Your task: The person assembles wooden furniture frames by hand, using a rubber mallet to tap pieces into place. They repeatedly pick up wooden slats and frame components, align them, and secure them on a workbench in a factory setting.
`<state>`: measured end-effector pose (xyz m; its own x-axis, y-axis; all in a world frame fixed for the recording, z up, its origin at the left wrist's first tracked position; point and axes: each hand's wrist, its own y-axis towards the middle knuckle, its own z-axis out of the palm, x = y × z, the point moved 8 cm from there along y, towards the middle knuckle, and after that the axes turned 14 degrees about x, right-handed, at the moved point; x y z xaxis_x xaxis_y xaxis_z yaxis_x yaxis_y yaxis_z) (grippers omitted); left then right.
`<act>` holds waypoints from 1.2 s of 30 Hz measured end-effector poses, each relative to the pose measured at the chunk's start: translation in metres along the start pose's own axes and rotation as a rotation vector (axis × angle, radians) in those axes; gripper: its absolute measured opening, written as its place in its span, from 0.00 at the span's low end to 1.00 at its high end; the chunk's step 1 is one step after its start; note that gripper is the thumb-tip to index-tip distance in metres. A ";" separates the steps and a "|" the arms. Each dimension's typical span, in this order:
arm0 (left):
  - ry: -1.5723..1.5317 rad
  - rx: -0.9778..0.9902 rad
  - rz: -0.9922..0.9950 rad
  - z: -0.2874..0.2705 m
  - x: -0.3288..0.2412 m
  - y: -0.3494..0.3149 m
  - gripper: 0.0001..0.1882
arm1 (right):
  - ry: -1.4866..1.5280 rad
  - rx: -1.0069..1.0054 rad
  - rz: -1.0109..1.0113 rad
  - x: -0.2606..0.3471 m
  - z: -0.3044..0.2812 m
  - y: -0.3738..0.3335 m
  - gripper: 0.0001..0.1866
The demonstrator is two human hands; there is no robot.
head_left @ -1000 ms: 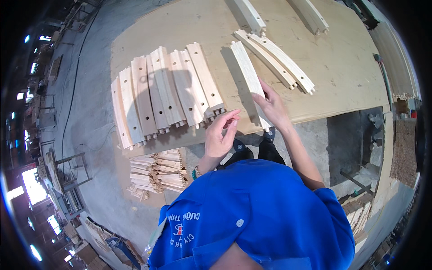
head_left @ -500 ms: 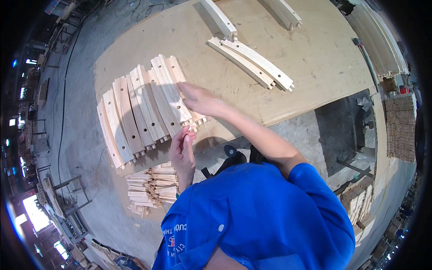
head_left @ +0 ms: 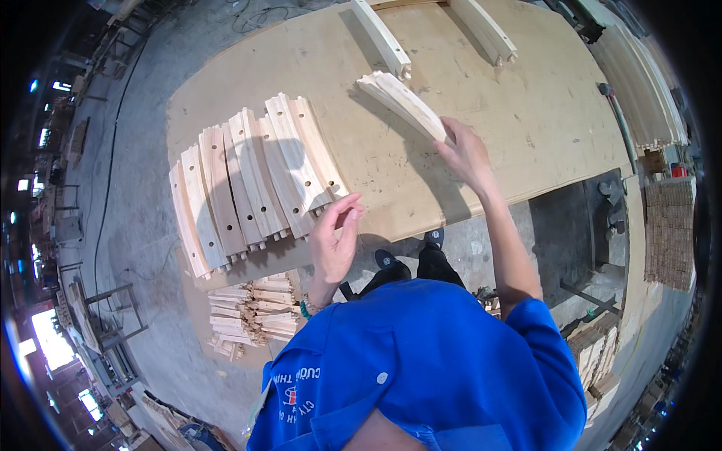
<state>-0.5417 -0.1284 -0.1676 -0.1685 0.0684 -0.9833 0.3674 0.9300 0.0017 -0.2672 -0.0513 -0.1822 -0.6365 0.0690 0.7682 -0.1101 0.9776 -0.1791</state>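
On the board-topped table lies a row of pale curved wooden slats (head_left: pixel 248 180), side by side, with round holes near their ends and small pegs at the near ends. My left hand (head_left: pixel 335 242) is at the near right corner of that row, fingers loosely bent and apart, with nothing visible in it. Farther right, my right hand (head_left: pixel 468 154) grips the near end of a pair of curved wooden slats (head_left: pixel 402 104). That end appears raised, casting a shadow on the table; the fingers cover its tip.
Two longer wooden rails, a left one (head_left: pixel 382 41) and a right one (head_left: pixel 483 31), lie at the table's far side. Below the near edge is a heap of short wood pieces (head_left: pixel 256 312). Stacked slats (head_left: pixel 669 233) stand at the right. The table (head_left: pixel 541 128) has a cutout.
My right hand has moved from the slat row to the pair on the right, taken hold of it and turned it. My left hand has shifted up and right along the row's near end.
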 end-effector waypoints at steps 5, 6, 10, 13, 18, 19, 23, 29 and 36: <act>-0.259 0.253 -0.122 0.027 -0.004 0.018 0.19 | 1.326 0.427 -0.138 0.055 0.053 -0.030 0.23; -0.404 0.351 -0.168 0.037 -0.001 0.018 0.22 | 1.405 0.417 -0.159 0.061 0.059 -0.030 0.23; -0.517 0.495 -0.192 0.058 0.000 0.012 0.26 | 1.508 0.395 -0.223 0.069 0.072 -0.024 0.23; -0.569 0.485 -0.252 0.066 0.016 0.006 0.27 | 1.513 0.415 -0.242 0.073 0.079 -0.020 0.24; -0.566 0.406 -0.219 0.055 0.029 -0.003 0.25 | 1.262 0.348 -0.152 0.080 0.093 -0.014 0.29; -0.591 0.366 -0.224 0.055 0.029 -0.005 0.24 | 1.001 0.239 -0.023 0.081 0.091 -0.014 0.37; -0.490 0.171 -0.280 0.028 0.031 -0.015 0.25 | 0.507 0.014 -0.307 0.112 0.109 0.004 0.41; -0.088 -0.258 -0.111 -0.046 -0.007 -0.041 0.28 | 0.318 0.174 -0.352 0.171 0.165 0.052 0.40; 0.299 -0.423 0.016 -0.091 -0.018 -0.059 0.24 | -0.154 0.144 -0.334 0.192 0.209 0.063 0.35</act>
<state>-0.6432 -0.1517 -0.1340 -0.4429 0.1261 -0.8877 -0.0196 0.9885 0.1502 -0.5561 -0.0177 -0.1741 -0.6534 -0.2897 0.6994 -0.4299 0.9024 -0.0278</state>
